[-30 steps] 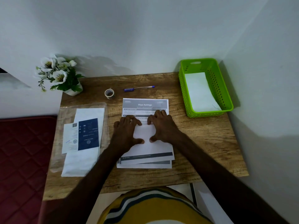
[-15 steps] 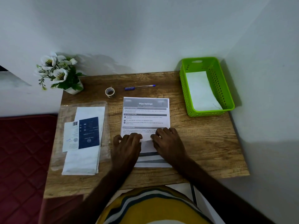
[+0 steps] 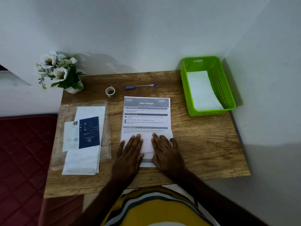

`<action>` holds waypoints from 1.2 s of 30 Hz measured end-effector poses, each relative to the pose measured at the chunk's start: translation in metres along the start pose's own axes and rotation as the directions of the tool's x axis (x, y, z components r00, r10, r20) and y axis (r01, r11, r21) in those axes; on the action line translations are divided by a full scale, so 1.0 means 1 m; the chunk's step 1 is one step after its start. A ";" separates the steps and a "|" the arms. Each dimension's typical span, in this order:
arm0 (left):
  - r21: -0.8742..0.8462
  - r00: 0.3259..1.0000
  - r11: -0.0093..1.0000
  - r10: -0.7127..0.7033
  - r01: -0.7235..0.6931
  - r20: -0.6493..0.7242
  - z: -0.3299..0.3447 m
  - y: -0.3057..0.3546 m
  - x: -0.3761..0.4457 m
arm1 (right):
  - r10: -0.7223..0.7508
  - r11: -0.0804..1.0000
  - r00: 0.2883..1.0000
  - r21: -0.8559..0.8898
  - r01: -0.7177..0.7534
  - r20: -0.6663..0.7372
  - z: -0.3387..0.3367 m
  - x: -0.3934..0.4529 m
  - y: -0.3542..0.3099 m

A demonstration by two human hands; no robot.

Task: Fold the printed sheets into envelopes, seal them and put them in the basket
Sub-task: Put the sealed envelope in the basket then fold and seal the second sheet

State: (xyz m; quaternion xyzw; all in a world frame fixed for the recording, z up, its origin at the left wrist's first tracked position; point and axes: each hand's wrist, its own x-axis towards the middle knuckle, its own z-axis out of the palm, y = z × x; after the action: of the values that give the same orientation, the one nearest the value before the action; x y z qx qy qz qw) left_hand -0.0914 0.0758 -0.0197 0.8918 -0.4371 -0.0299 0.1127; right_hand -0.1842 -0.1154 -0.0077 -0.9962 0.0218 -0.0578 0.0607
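A printed sheet (image 3: 146, 116) headed "Wipe Railings" lies in the middle of the wooden table (image 3: 203, 144), on top of more sheets. Its near end is folded up over the lower text as a white flap. My left hand (image 3: 130, 154) and my right hand (image 3: 166, 152) lie flat side by side on that flap, fingers spread, pressing it down. The green basket (image 3: 228, 88) stands at the back right with a white envelope (image 3: 202, 90) inside. A stack of white envelopes (image 3: 84, 144) with a dark blue label lies on clear plastic at the left.
A small roll of tape (image 3: 110, 91) and a blue pen (image 3: 140, 86) lie behind the sheet. A pot of white flowers (image 3: 60, 72) stands at the back left corner. White walls close the back and right. A dark red mattress (image 3: 19, 152) lies left of the table.
Both hands slid back toward me along the sheet, from its middle to its near end. More of the printed text now shows, and the folded flap lies lower and flatter.
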 end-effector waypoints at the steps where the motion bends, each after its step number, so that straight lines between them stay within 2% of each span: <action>1: 0.010 1.000 1.000 0.005 -0.005 -0.007 0.000 0.000 0.000 | 0.006 1.000 1.000 0.005 -0.006 0.004 0.000 0.002 -0.001; 7: -0.078 0.999 0.997 -0.028 0.027 -0.017 -0.007 0.003 0.006 | -0.024 0.997 0.993 -0.072 0.032 0.113 0.001 0.023 -0.025; 11: -0.144 0.997 0.986 -0.080 0.082 0.022 -0.010 0.003 0.008 | -0.028 0.997 0.989 -0.065 0.037 0.143 0.006 0.022 -0.023; 14: -0.163 0.996 0.983 -0.077 0.083 0.041 -0.007 -0.002 0.007 | 0.015 1.000 0.991 0.009 -0.017 0.133 0.007 0.014 -0.010; 19: -0.215 0.993 0.970 -0.103 0.112 0.055 -0.002 -0.004 0.004 | 0.213 0.976 0.970 0.027 -0.218 0.114 0.003 -0.007 0.023; 32: -0.264 0.991 0.956 -0.120 0.131 0.055 -0.009 -0.003 0.007 | 0.239 0.970 0.965 0.010 -0.241 0.110 -0.001 -0.010 0.022; 36: -0.308 0.992 0.944 -0.123 0.117 0.000 -0.021 -0.009 0.011 | 0.270 0.962 0.961 0.023 -0.271 0.056 -0.006 -0.004 0.015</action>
State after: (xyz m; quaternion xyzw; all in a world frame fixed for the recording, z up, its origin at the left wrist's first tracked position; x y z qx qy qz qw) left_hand -0.0742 0.0759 -0.0009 0.8887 -0.3708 -0.0956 0.2522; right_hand -0.1893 -0.1308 -0.0039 -0.9841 0.1551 -0.0232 0.0836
